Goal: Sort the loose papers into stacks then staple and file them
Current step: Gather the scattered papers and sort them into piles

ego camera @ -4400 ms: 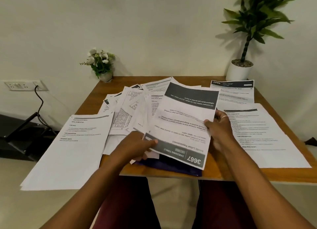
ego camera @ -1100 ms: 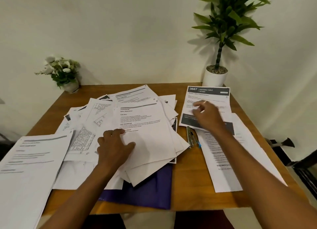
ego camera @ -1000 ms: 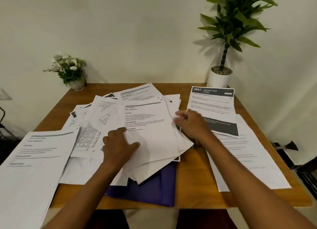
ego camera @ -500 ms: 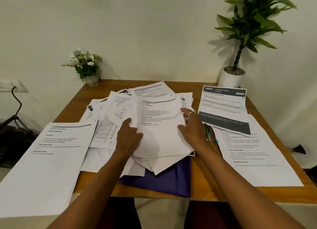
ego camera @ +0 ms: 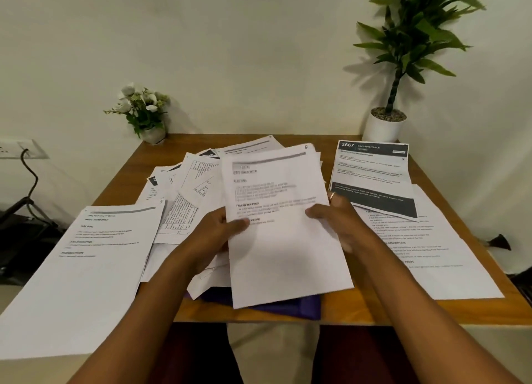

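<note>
Left hand (ego camera: 211,236): grip closed on the left edge of a white printed sheet (ego camera: 283,239), thumb on top over the text lines, fingers curled underneath. Right hand (ego camera: 341,221): grip closed on the same sheet's right edge, thumb on top, fingers behind, ring on one finger. The sheet is held between both hands, raised off the papers below, over the middle of the surface (ego camera: 348,307). Its lower end reaches toward the near edge. Print is blurred, unreadable. One page or several in the hold: cannot tell.

Loose pile (ego camera: 193,187): under and behind the held sheet, from the centre of the surface toward the left edge. Pages overlap at mixed angles, and some carry printed tables. Purple folder (ego camera: 290,308): flat at the near edge, mostly covered by the pile and the held sheet.

Left stack (ego camera: 86,268): white text pages at the near left corner, hanging out past the left and near edges. Right stack (ego camera: 437,251): text pages along the right edge, running to the near right corner. Sheet headed 3667 (ego camera: 371,170), with dark bands: at the far right, lying over the far end of the right stack.

Small flower pot (ego camera: 144,110) at the far left corner. Tall plant (ego camera: 403,52) in a white pot (ego camera: 384,127) at the far right corner, just behind the 3667 sheet. Wall socket (ego camera: 20,150) with a black cable (ego camera: 31,179), left of the surface.
</note>
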Demonstrator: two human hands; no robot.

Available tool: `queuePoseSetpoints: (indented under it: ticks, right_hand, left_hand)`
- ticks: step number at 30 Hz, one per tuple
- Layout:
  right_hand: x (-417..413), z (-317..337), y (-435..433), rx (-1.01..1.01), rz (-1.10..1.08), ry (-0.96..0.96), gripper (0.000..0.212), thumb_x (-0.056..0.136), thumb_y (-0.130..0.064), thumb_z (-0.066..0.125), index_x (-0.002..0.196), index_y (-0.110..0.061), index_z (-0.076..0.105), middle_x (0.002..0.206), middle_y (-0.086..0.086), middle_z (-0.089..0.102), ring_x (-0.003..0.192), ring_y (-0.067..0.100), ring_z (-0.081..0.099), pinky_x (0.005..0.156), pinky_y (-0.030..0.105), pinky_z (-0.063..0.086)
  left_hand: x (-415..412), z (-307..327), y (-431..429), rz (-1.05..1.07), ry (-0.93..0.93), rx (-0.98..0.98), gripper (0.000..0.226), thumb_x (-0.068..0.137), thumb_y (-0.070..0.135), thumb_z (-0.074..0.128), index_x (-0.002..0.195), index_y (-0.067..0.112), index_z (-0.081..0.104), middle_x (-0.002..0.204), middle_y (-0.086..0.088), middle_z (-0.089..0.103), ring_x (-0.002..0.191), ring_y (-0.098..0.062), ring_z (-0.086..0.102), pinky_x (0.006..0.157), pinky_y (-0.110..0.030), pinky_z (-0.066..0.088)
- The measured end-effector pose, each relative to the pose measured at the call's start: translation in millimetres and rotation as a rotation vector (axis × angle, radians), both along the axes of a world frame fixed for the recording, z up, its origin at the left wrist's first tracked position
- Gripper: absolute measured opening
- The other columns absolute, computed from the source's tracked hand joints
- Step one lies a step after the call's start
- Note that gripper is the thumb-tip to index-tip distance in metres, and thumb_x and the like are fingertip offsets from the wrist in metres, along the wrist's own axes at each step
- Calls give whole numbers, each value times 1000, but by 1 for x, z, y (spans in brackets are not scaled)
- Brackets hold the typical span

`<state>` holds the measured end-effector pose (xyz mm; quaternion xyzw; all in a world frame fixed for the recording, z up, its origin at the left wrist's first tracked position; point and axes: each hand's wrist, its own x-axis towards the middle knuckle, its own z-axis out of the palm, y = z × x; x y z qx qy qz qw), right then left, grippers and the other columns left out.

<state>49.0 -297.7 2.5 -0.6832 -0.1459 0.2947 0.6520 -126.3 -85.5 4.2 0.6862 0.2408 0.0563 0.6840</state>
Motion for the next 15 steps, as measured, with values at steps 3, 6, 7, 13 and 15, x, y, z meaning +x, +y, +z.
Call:
queuePoseSetpoints:
  ticks: [3,6,7,13,15]
  right_hand:
    - [-16,1,-4,2,103,45,36,89,5,65,119,-15,66,111,2,77,98,23,74,86,37,59]
    - [-22,-4,-5,73,64,75,32,93,-6,68,123,-17,65,115,3,76,104,25,73,91,42,57]
    - [-22,-3,-4,75,12,58,28,95,-10,68,120,-20,67,113,-1,76,101,22,74,88,40,58]
    - [-29,-21,-7,20,-80,2,21,97,-12,67,116,-19,69,113,0,76,98,19,75,85,37,60]
    - [-32,-23,-10,41,-107,29,22,97,-11,66,118,-17,68,111,2,77,96,21,75,78,34,62]
  left_hand:
    - [7,-1,-1,210,-56,-30,20,97,30,68,116,26,69,106,7,78,89,-15,77,66,-27,60]
    - [8,-11,-7,244,-30,-18,18,97,21,69,115,19,70,104,-2,79,89,-21,77,76,-38,62]
    - [6,-16,-10,217,-12,-14,17,97,18,68,114,18,71,103,-3,79,89,-22,77,78,-41,62]
    - [-5,-31,-17,155,-66,28,15,98,22,66,113,19,70,101,-2,79,89,-24,77,77,-41,62]
    - [-6,-31,-17,166,-90,46,16,99,25,65,110,15,72,100,-4,79,89,-25,77,78,-41,62]
